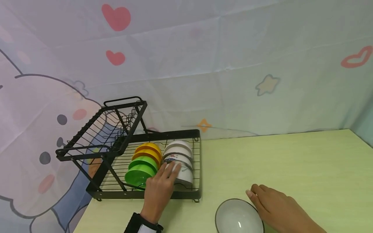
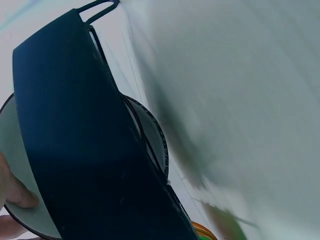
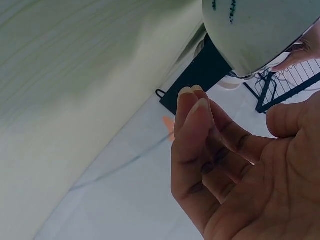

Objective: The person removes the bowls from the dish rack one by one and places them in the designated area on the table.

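Observation:
My left hand (image 1: pixel 160 186) reaches over the front edge of the dish rack and pinches the rim of the front white bowl (image 1: pixel 185 176). In the left wrist view, its thumb lies against the dark-rimmed bowl (image 2: pixel 20 145), and the rack's dark front rail hides much of it. More white bowls (image 1: pixel 177 148) stand on edge behind that one. On the table, a white bowl (image 1: pixel 239 216) with a dark rim sits mouth up. Just right of it is my right hand (image 1: pixel 278 205), fingers loosely bent and holding nothing; the right wrist view shows its bare palm (image 3: pixel 260 185).
The black dish rack (image 1: pixel 186 195) stands at the left, with a raised tilted tier (image 1: pixel 99 129) over its left side. Green bowls (image 1: pixel 140 174) and yellow bowls (image 1: pixel 148 150) line up beside the white ones. A patterned cloth (image 1: pixel 204 64) hangs behind the pale table (image 1: pixel 279 161).

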`<state>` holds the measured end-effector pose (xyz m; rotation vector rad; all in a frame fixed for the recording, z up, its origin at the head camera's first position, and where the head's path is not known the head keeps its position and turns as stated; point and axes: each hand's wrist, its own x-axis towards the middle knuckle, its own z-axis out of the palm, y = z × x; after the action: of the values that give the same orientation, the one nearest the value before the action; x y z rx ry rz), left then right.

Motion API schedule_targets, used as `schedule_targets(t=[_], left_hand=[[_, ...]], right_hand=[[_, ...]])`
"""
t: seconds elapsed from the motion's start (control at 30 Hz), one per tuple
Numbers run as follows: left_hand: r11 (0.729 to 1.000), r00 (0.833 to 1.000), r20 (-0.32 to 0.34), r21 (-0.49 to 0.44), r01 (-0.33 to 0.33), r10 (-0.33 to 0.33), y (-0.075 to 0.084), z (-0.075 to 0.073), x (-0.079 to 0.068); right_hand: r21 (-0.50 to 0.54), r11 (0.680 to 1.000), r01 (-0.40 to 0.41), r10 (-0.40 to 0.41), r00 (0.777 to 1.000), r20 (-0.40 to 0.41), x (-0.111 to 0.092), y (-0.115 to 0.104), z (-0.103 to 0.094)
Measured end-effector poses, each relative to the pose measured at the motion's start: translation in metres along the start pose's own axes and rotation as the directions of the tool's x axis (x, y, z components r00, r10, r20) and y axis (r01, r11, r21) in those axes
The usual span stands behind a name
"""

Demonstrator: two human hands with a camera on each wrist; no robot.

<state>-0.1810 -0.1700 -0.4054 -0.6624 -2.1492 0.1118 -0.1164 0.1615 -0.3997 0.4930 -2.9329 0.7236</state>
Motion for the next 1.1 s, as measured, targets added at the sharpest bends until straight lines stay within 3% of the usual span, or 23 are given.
schedule_targets(t=[0.4, 1.1], left_hand=[[0.999, 0.993, -0.110, 0.018, -0.031, 0.032, 0.001, -0.007, 0.006], [0.997, 0.993, -0.115, -0.081, 0.013, -0.022, 0.014, -0.032, 0.017]], right_hand=[[-0.003, 1.000, 0.009, -0.010, 1.000, -0.008, 0.001, 0.001, -0.001], [0.000, 1.000, 0.000, 0.000, 1.000, -0.008, 0.001, 0.000, -0.001]])
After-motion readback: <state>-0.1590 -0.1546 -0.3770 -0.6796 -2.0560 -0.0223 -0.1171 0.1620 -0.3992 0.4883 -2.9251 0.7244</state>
